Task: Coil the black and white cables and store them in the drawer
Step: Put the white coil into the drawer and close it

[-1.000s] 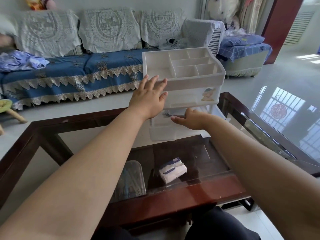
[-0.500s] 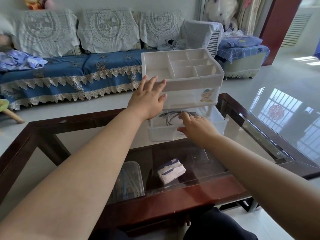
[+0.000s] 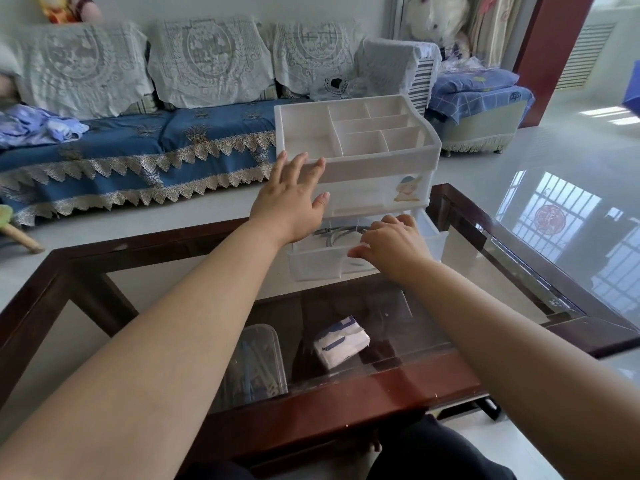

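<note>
Left hand is bracing the organiser, fingers spread flat; right hand is gripping the drawer front.
Cables are lying inside the pulled-out drawer.

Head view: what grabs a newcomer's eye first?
The white drawer organizer at the far edge of the glass table, its lower drawer pulled out with coiled cables inside. The left hand lies flat against the organizer's front; the right hand rests on the open drawer.
</note>
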### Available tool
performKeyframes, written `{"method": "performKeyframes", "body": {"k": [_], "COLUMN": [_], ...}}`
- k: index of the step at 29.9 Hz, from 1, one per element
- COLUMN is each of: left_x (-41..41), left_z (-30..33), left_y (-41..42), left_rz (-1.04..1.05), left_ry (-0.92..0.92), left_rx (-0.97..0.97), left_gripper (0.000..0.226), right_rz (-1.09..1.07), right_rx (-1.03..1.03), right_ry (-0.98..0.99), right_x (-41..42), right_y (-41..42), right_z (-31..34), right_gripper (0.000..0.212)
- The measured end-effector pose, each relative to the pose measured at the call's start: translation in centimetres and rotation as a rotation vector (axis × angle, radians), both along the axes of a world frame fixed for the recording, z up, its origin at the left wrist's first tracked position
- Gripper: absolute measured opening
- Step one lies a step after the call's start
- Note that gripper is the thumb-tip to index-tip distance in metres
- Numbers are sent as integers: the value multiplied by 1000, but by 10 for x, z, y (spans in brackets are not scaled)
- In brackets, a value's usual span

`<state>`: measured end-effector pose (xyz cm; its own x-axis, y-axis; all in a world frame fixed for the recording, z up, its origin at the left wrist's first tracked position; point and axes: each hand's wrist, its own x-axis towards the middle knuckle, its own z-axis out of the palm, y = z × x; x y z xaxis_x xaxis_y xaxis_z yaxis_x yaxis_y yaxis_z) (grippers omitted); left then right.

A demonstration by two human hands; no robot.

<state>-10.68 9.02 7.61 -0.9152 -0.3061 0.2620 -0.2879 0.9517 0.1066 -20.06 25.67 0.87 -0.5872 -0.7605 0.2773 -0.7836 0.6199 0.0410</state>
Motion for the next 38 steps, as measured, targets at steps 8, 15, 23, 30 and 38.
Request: {"method": "performKeyframes", "body": {"k": [8,15,23,30,38], "left_x": [-2,0,-1,-3,1], "left_z": [-1,0,1,1,0], "left_y": [2,4,3,4,-5], "left_rz": [-4,-6,-10,-12,-37], "left_ry": [20,7,3,-4,-26], "left_rx": [27,20,35,53,2], "left_gripper": [59,61,61,62,67], "right_rz": [-81,-219,-236,-382,-259], "right_rx": [-32,-169,-411,-368,-618], "right_ry": [46,40,-89,-36,-278], "right_x": [-8,-16,-16,-23,12], "right_y": [-10,-33,-41,-46,-34], "right_z": [-4,-10,-22,-16,-17], "right_gripper": [49,46,51,69,36]}}
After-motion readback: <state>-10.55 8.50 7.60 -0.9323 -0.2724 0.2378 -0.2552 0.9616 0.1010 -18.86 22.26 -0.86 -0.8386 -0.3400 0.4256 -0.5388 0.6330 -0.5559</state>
